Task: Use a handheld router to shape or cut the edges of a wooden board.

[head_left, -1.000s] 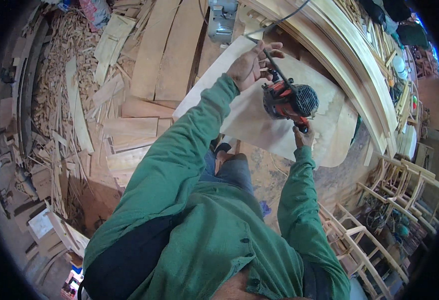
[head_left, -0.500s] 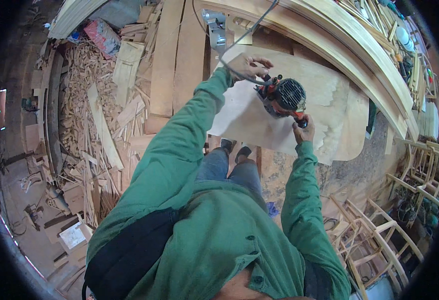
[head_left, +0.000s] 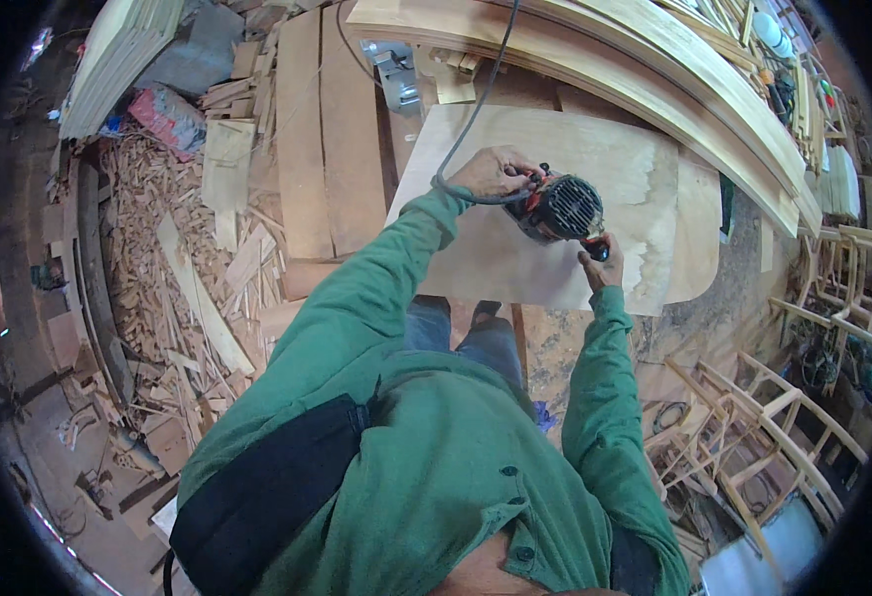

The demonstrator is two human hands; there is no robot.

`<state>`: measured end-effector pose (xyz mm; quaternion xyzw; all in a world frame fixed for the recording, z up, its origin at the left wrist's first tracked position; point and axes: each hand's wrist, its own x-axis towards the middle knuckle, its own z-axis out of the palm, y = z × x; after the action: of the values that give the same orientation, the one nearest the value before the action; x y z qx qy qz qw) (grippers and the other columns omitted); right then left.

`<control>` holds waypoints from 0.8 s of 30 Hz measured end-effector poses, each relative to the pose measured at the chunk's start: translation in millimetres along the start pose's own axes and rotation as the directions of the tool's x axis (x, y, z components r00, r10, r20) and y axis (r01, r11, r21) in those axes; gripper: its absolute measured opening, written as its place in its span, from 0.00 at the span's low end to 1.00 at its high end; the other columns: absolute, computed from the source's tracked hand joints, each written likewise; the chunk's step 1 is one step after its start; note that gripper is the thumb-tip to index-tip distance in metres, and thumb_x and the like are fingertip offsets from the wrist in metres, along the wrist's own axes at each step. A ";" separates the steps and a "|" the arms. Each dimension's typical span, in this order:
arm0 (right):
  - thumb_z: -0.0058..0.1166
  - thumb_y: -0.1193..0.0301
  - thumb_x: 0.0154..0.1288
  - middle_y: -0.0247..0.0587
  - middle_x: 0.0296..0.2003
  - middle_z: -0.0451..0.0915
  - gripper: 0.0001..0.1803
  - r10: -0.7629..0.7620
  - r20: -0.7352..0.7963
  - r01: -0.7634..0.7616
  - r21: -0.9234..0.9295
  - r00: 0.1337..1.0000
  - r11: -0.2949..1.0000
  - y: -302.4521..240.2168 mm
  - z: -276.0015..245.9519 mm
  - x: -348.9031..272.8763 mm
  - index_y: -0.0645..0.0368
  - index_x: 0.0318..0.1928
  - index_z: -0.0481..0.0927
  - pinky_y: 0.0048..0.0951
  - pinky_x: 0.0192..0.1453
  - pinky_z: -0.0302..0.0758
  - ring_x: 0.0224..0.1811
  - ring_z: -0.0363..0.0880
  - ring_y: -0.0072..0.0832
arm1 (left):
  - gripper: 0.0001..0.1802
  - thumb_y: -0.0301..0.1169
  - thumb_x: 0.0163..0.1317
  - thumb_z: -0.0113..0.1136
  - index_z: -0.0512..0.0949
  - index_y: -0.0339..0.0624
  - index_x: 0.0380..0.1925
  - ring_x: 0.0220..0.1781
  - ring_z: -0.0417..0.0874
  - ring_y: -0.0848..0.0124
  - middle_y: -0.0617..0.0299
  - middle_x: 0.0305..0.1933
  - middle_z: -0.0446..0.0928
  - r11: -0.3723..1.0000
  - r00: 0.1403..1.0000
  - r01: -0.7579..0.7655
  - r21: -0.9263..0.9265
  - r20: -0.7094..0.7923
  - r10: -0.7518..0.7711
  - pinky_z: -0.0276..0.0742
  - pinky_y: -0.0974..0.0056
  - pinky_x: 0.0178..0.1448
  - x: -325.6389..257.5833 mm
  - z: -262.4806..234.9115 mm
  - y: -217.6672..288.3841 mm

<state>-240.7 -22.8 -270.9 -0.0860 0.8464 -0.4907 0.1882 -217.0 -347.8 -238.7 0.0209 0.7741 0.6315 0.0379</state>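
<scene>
A red and black router (head_left: pixel 567 209) with a round vented top and two side handles stands on a pale thin wooden sheet (head_left: pixel 476 248). My left hand (head_left: pixel 499 172) has its fingers closed at the router's left handle, where the power cord (head_left: pixel 453 164) loops over the wrist. On the near right side, my right hand (head_left: pixel 603 264) is wrapped round the other black handle. The router's base and underside are hidden beneath its body.
Long curved boards (head_left: pixel 645 70) are stacked beyond the sheet. Two broad planks (head_left: pixel 342 149) lie left of it, beside a large heap of wood offcuts (head_left: pixel 148 209). Wooden chair frames (head_left: pixel 764 417) stand at the lower right. Metal parts (head_left: pixel 396 74) lie at the back.
My left hand has gone from loosely spread fingers by the left handle to a closed grip there. The right hand keeps its hold. The whole view has shifted slightly.
</scene>
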 end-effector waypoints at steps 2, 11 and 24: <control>0.61 0.77 0.50 0.36 0.37 0.77 0.16 0.028 0.001 -0.028 -0.028 1.000 0.999 -3.8 -0.4 0.6 0.58 0.42 0.75 0.27 0.47 0.74 0.38 0.75 0.28 | 0.13 0.23 0.59 0.61 0.85 0.43 0.44 0.43 0.81 0.71 0.59 0.43 0.79 1.000 1.000 0.006 0.009 -0.004 -0.006 0.77 0.68 0.49 0.8 1.6 3.4; 0.55 0.64 0.64 0.37 0.31 0.79 0.10 0.664 -0.081 -0.444 0.683 0.744 0.581 12.4 7.4 14.1 0.53 0.43 0.74 0.38 0.22 0.79 0.26 0.79 0.30 | 0.14 0.22 0.53 0.62 0.84 0.42 0.41 0.44 0.81 0.68 0.58 0.42 0.77 0.991 0.994 -0.111 -0.076 0.017 0.113 0.78 0.66 0.48 -0.9 0.1 18.1; 0.57 0.65 0.65 0.39 0.24 0.78 0.12 0.712 -0.073 -0.514 0.642 0.698 0.569 25.0 5.5 19.8 0.59 0.44 0.78 0.32 0.08 0.67 0.10 0.71 0.28 | 0.13 0.23 0.54 0.63 0.83 0.41 0.41 0.43 0.81 0.60 0.54 0.43 0.78 0.984 0.985 -0.170 0.045 0.004 0.170 0.79 0.62 0.47 -1.6 -8.1 23.8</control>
<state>-255.6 -21.2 -299.5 0.3606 0.6497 -0.6307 0.2237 -216.4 -351.0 -213.8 0.0875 0.7836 0.6149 -0.0166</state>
